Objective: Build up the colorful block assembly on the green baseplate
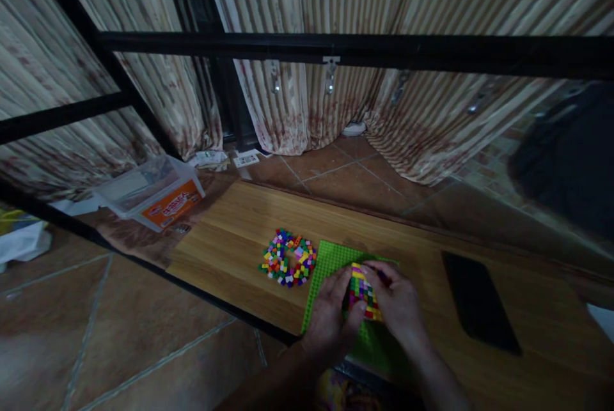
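Both my hands close in on a block of multicoloured toy bricks [363, 293] above a green studded baseplate [330, 261]. My left hand [330, 312] grips the block's left side, thumb along its near face. From the right, my right hand [396, 296] holds its other side, fingers bent over the top edge. Rows of yellow, green, purple and red show between the hands. Whether the block is fixed to the baseplate or lifted from it, I cannot tell. Left of the baseplate, small loose bricks [307, 264] form a ring-shaped pile on the wooden board.
The wooden tabletop [215, 225] carries a dark flat slab [480, 302] at right. A clear plastic box [153, 190] with an orange label stands beyond its left end. Behind are a black-framed glass panel [336, 46] and striped curtains [273, 104]. Tiled floor [144, 321] lies at left.
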{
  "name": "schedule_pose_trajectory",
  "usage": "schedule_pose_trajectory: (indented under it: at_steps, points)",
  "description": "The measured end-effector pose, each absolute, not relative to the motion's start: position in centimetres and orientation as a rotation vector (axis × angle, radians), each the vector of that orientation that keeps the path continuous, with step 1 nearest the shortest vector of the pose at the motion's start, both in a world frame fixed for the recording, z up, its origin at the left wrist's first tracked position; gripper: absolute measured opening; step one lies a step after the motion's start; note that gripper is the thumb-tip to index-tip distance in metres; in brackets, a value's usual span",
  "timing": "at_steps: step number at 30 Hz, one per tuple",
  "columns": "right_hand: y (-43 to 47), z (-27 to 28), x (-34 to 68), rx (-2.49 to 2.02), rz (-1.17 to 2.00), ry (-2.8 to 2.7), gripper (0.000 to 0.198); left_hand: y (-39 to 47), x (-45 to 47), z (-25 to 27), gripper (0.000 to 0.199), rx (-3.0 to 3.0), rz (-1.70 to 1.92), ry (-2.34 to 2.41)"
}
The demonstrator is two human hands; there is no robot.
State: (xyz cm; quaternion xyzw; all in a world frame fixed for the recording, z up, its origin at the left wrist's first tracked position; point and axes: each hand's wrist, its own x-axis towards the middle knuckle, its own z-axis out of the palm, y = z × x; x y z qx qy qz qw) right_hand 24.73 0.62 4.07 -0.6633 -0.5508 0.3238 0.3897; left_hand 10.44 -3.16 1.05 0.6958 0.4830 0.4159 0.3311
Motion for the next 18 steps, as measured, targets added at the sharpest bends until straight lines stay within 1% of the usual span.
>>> schedule_pose_trajectory:
  at_steps: [10, 14, 18]
  points:
    - [1.2, 5.5, 25.1, -1.818, 0.783, -1.559, 0.047, -3.4, 10.4, 2.2, 0.056, 1.793, 1.098, 1.227]
    - [1.7, 6.0, 24.9, -1.816, 0.772, -1.667, 0.048, -3.4, 10.5, 2.2, 0.060, 1.801, 1.118, 1.230]
    - [1.7, 5.6, 24.8, -1.794, 0.749, -1.659, 0.048, -3.5, 10.7, 2.0, 0.061, 1.808, 1.148, 1.244]
